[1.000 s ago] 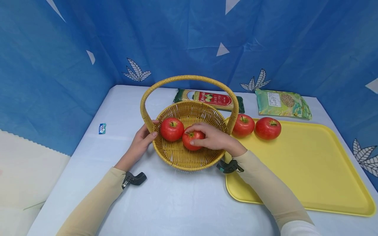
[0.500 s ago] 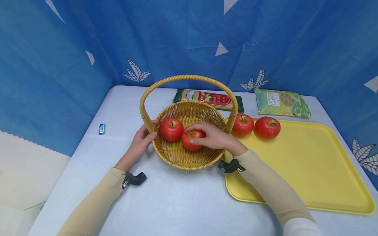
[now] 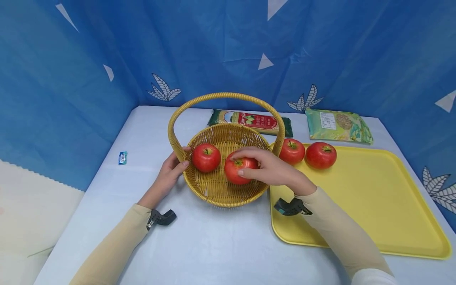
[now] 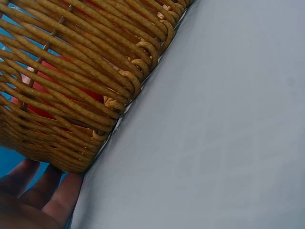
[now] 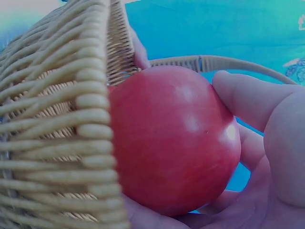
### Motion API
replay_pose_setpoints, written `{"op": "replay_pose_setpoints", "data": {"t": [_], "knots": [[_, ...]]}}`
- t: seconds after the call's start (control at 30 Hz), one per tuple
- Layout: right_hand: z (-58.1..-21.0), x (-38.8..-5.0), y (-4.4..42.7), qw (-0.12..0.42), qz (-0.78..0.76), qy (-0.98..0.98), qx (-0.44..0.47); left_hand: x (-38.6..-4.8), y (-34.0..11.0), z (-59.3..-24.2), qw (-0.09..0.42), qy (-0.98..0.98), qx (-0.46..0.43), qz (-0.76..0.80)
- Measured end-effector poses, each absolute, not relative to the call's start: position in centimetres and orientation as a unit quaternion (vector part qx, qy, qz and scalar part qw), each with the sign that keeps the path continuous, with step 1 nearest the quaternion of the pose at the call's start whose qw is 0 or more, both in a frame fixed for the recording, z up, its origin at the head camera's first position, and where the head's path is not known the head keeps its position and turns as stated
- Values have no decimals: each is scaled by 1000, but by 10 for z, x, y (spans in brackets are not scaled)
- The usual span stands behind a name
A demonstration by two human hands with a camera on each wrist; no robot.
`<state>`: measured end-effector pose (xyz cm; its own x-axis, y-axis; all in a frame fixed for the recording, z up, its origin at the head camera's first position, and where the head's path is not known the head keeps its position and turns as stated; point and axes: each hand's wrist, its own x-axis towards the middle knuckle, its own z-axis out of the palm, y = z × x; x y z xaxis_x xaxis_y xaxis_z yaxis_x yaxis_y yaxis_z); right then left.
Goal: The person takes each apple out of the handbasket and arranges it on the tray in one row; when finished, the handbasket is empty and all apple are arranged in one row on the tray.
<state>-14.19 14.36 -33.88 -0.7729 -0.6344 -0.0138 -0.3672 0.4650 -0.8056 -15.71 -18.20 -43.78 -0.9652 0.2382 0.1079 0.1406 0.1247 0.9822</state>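
A round woven basket (image 3: 213, 191) with a tall arched handle stands in the middle of the table. My left hand (image 3: 168, 176) holds its left rim at the foot of the handle, thumb over the edge; in the left wrist view, fingers (image 4: 62, 195) lie against the outer weave. My right hand (image 3: 267, 168) grips a red apple (image 3: 233, 173) at the basket's right side. The right wrist view has that apple (image 5: 171, 138) at rim height, with thumb and fingers around it. Another red apple (image 3: 206, 158) sits inside the basket on the left.
A yellow tray (image 3: 356, 209) lies at the right, with two red apples (image 3: 321, 155) near its back left corner. Behind are a spaghetti pack (image 3: 261, 122) and a green bag (image 3: 338, 126). A small blue wrapper (image 3: 122, 158) lies left. Blue curtain (image 3: 228, 47) borders the table.
My right hand has moved right and upward with the apple, away from the other apple in the basket. The left hand has kept its hold on the rim.
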Motion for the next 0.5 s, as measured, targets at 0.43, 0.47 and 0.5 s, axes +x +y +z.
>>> {"op": "replay_pose_setpoints", "data": {"t": [0.43, 0.47, 0.5], "knots": [[-319, -121, 176, 150, -446, 830, -298, -157, -183, -438, 38, 752, 128, 645], [-317, -119, 180, 151, -450, 827, -303, -157, -183, -438, 38, 753, 129, 644], [-316, -117, 185, 152, -453, 824, -306, -157, -183, -438, 38, 753, 130, 643]]}}
